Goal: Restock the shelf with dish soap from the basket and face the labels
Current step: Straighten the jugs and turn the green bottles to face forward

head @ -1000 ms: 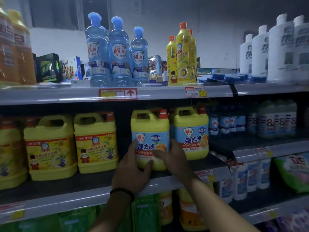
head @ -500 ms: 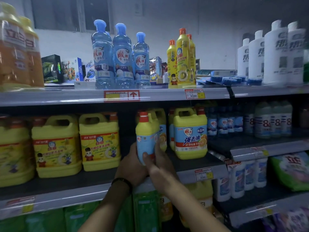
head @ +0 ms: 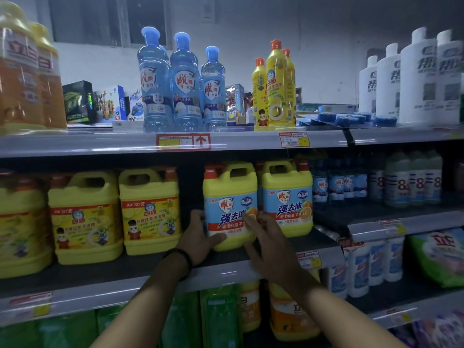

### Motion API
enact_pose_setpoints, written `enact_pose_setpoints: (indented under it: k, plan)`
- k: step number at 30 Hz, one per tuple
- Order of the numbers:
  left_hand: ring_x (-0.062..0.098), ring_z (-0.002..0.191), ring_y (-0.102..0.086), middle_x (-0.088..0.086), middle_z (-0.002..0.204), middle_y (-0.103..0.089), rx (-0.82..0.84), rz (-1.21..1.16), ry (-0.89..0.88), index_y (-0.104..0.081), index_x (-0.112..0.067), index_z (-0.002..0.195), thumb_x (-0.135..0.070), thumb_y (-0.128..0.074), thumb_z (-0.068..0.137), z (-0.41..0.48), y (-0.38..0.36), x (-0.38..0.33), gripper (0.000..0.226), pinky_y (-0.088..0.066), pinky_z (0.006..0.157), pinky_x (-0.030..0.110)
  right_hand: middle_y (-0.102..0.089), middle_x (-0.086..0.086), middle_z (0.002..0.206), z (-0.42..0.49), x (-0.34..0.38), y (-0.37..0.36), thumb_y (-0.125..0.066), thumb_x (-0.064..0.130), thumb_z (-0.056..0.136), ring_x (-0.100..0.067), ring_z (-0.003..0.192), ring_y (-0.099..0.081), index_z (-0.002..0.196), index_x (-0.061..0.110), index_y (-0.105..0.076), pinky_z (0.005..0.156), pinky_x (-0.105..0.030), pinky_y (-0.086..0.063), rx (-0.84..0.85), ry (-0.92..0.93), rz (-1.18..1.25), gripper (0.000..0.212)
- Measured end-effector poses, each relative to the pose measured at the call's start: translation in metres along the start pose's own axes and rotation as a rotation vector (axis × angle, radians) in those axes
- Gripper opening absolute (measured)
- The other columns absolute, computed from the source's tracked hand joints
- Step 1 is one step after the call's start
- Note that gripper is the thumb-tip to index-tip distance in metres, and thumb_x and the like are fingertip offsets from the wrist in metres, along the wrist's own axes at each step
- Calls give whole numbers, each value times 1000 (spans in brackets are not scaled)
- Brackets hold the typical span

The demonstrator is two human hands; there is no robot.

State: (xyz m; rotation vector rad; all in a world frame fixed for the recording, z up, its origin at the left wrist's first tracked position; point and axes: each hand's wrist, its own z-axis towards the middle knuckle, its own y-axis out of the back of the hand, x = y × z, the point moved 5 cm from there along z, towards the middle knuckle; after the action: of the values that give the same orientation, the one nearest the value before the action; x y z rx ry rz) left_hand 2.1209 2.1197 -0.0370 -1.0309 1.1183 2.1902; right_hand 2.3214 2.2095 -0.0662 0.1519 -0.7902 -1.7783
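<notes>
Jug: the dish soap jug (head: 229, 197) stands upright on the middle shelf (head: 100, 272) with its label forward, just beside its twin jug (head: 288, 197) at 3 o'clock.
Left hand (head: 198, 234): at the jug's 8 o'clock, curled round the lower corner.
Right hand (head: 266, 234): at 5 o'clock, fingers spread flat on the label.
Risk: uneven pressure from the hands could skew the label, and dragging the jug forward could tip it over the shelf lip.

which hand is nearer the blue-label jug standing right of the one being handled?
Right. The right hand presses the front label of the handled jug, just left of that neighbouring jug. The left hand grips the handled jug's left side, farther off.
</notes>
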Motion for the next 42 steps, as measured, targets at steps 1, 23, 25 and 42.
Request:
enact_pose_setpoints:
  k: [1,23,25,42]
  plan:
    - [18,116,-67,1,133,-64,-22,31,13,-42,-24,130,-36,-88,80,4,-1,2,69,-59,98,43,-37,-5,160,0,-1,-1,-56,44,103,-23,139,-50,166,35,-35,102,-43,-60,-3,3,-12,67]
    - [29,112,-54,9,125,-56,-435,662,-574,-59,-15,124,-31,-67,89,-25,-45,-45,39,-53,90,45,-47,-4,149,4,-7,18,-62,41,96,-24,133,-53,159,21,-43,107,-42,-53,-15,-71,31,69]
    - [28,120,-54,6,129,-59,-345,707,-661,-64,-17,124,-34,-65,88,-21,-63,-61,40,-50,97,44,-51,-8,140,9,-19,47,-67,32,95,-25,128,-53,148,13,-51,107,-42,-52,-183,-138,45,59]
    - [31,146,-46,-8,157,-53,-165,1023,-587,-61,-27,142,-56,-44,95,-2,-115,-55,58,-34,114,67,-68,-4,132,54,-128,73,-90,5,83,-24,116,-70,146,21,-42,104,-54,-59,-47,-651,542,81]
